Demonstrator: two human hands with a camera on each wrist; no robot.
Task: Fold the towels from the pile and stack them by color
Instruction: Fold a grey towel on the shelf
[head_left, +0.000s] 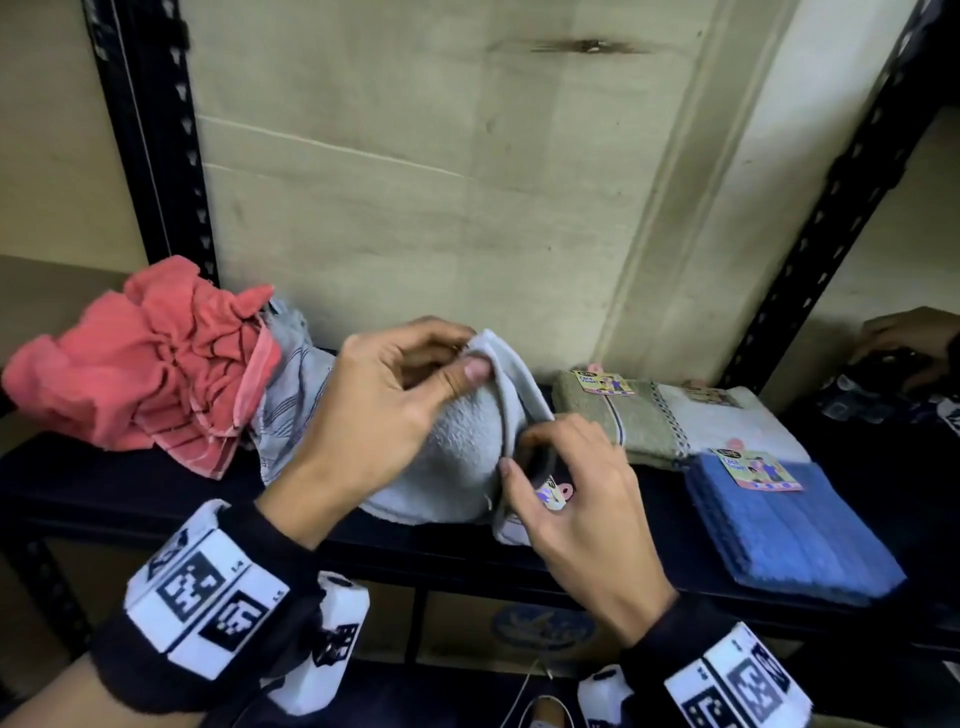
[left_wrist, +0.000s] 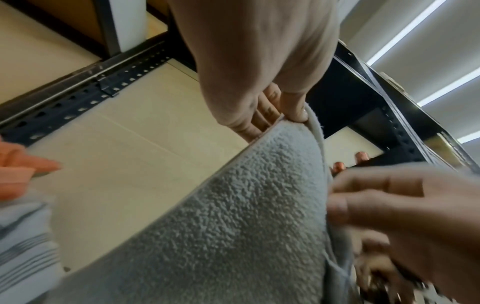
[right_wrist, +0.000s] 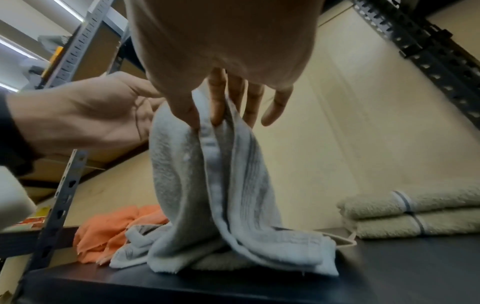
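A pale grey towel (head_left: 457, 447) hangs half lifted over the black shelf (head_left: 130, 483), its lower end bunched on the shelf top. My left hand (head_left: 470, 356) pinches its upper corner between thumb and fingers. My right hand (head_left: 519, 457) pinches the edge lower down; in the right wrist view the thumb and forefinger hold a fold of the grey towel (right_wrist: 221, 185). The pile at the left holds a crumpled coral towel (head_left: 140, 358) and a grey striped towel (head_left: 291, 389). Folded olive (head_left: 602, 415), white (head_left: 727, 415) and blue (head_left: 779, 530) towels lie at the right.
A cream wall backs the shelf, between black perforated uprights (head_left: 156, 156). Another person's hand (head_left: 909, 332) rests on dark items at the far right. Cardboard boxes (head_left: 540, 629) sit on the level below. A paper label (head_left: 553, 493) dangles by my right hand.
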